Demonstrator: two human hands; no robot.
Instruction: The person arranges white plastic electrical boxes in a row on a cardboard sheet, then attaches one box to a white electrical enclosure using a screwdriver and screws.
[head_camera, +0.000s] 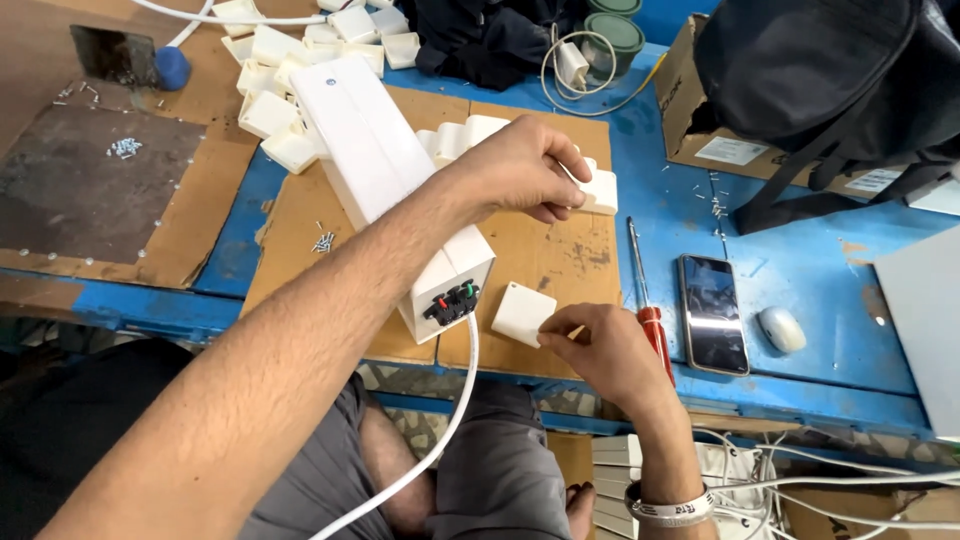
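One screwdriver (648, 305), one phone (711, 312), one mouse (781, 329), two hands

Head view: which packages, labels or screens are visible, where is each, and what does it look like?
Smartphone: flat on the blue bench right of the red-handled screwdriver; black rectangle, dark screen.
Cardboard box: top right under a black bag; brown.
Box labels: two white rectangles on its side.

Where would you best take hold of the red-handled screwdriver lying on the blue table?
Probably by the red handle of the red-handled screwdriver, coming from above. It lies flat, shaft pointing away, handle nearest the table edge, just beside the right hand.
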